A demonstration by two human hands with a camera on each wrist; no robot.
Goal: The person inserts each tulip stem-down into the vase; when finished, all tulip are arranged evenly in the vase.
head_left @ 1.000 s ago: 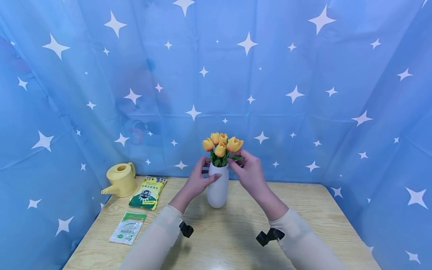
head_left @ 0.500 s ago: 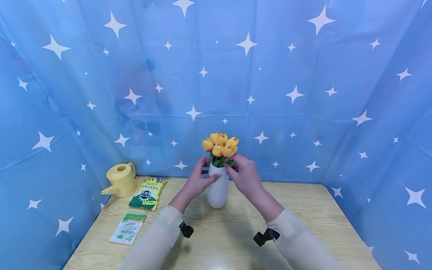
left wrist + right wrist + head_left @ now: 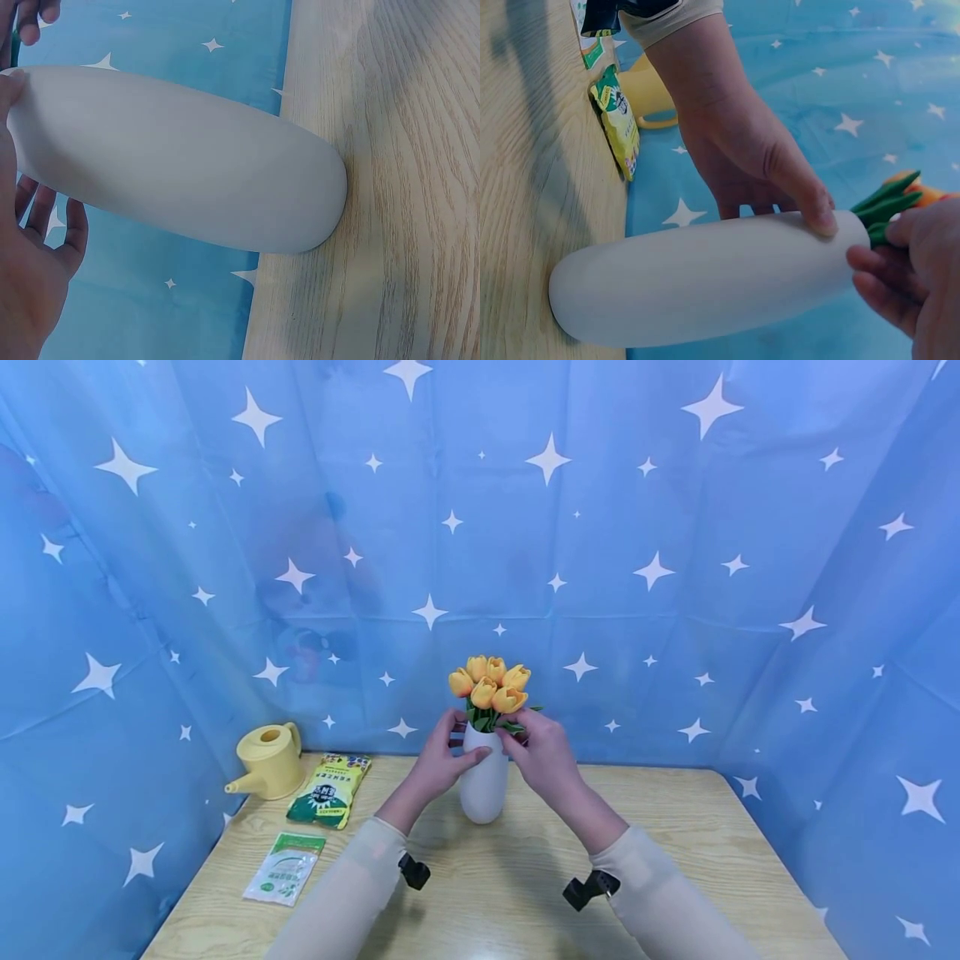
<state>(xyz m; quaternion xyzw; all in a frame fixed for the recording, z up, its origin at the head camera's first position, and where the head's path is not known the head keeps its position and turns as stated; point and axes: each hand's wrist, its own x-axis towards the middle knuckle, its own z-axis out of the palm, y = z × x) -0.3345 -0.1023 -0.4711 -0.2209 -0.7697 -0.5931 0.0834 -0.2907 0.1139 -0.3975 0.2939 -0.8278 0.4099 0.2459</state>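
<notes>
A tall white vase (image 3: 483, 789) stands upright on the wooden table (image 3: 660, 843), holding several yellow-orange tulips (image 3: 483, 693). My left hand (image 3: 438, 760) grips the vase near its mouth, thumb on the front and fingers around the far side. In the right wrist view that thumb presses on the vase wall (image 3: 705, 277) just below the rim. At the mouth, my right hand (image 3: 551, 747) pinches a tulip by its green leaves and stem (image 3: 889, 206). The flower heads sit in a tight cluster above both hands. Stem ends are hidden inside the vase.
A yellow watering can (image 3: 270, 760) stands at the table's back left corner. Beside it lies a yellow-green printed bag (image 3: 330, 789), with a smaller white-green packet (image 3: 285, 868) in front. Behind the table hangs a blue curtain (image 3: 480, 543) with white stars.
My right hand has moved left and slightly down, bringing its tulip in from the right side to the cluster. My left hand stays on the vase.
</notes>
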